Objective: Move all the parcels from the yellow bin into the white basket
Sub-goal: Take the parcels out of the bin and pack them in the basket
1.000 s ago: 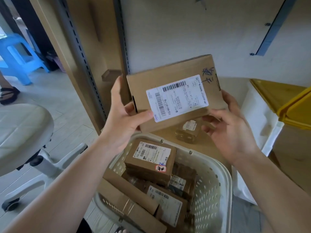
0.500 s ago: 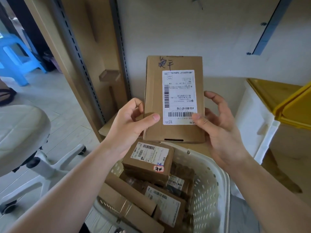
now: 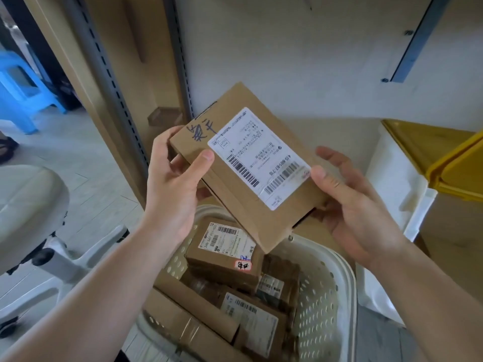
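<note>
Head view: the left hand (image 3: 172,184) grips the upper-left corner of a flat cardboard parcel (image 3: 251,165), thumb on top, while the right hand (image 3: 350,202) pinches its lower-right edge (thumb on the shipping label (image 3: 258,158)). The parcel hangs tilted just above the white basket (image 3: 337,291), which holds several labelled parcels (image 3: 224,252). The yellow bin (image 3: 454,163) sits at right.

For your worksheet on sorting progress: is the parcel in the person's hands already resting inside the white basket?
No, the parcel is held up above the white basket between the left hand and right hand.
</note>
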